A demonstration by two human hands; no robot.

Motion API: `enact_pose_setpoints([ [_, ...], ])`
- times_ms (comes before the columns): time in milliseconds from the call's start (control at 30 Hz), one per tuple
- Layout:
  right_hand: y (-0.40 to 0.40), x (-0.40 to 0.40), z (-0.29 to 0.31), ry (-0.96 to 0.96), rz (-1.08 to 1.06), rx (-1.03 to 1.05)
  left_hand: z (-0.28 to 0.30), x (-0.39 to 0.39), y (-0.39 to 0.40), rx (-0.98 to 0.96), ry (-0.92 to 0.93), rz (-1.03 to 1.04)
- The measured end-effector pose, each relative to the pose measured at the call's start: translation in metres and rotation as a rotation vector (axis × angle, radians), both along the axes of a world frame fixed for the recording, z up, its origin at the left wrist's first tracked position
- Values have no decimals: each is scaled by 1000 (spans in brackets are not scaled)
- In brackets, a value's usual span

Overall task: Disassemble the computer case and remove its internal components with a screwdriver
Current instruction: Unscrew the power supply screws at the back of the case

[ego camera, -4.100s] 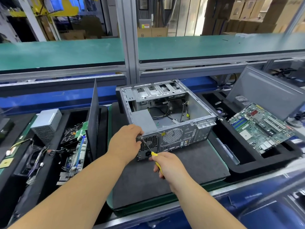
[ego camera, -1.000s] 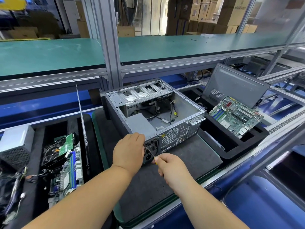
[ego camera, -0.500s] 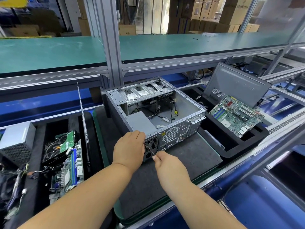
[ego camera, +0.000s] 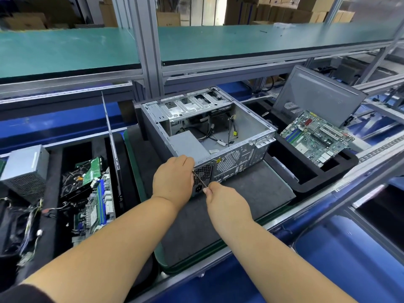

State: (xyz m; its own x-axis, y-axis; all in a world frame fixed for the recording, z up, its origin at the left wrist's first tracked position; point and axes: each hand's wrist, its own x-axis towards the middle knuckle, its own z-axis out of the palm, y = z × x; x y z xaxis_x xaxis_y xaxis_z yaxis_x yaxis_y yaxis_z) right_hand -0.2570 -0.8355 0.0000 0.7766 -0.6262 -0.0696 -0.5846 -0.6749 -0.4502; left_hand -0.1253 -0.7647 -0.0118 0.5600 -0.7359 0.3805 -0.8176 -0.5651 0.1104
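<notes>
Left hand (ego camera: pixel 173 179) curled over the open computer case's (ego camera: pixel 209 136) near-left corner, right hand (ego camera: pixel 227 199) gripping the screwdriver (ego camera: pixel 200 179) against its back panel.

The right hand (ego camera: pixel 227 199) hides the screwdriver (ego camera: pixel 200 179) handle; the left hand (ego camera: pixel 172 178) covers its tip.

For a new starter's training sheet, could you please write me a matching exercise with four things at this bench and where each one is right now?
Things:
1. computer case
2. motherboard
3. power supply unit
4. screwdriver

Places:
A. far left, on the black foam tray
B. middle, on the grey mat
C. gripped in the right hand, tip at the case's rear panel
D. right tray, below a leaning grey panel

Pairs: 1-B, 2-D, 3-A, 4-C
</notes>
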Motion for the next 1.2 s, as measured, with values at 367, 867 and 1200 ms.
enact_pose_setpoints([
  [367,10,5,-8,118,30,-274,-1,-1,-1,-3,0,15],
  [867,-25,-3,3,-232,-345,1153,2,0,1,-20,-25,-11],
  [1200,-28,-9,-12,-292,-250,2015,3,2,0,23,-2,1],
])
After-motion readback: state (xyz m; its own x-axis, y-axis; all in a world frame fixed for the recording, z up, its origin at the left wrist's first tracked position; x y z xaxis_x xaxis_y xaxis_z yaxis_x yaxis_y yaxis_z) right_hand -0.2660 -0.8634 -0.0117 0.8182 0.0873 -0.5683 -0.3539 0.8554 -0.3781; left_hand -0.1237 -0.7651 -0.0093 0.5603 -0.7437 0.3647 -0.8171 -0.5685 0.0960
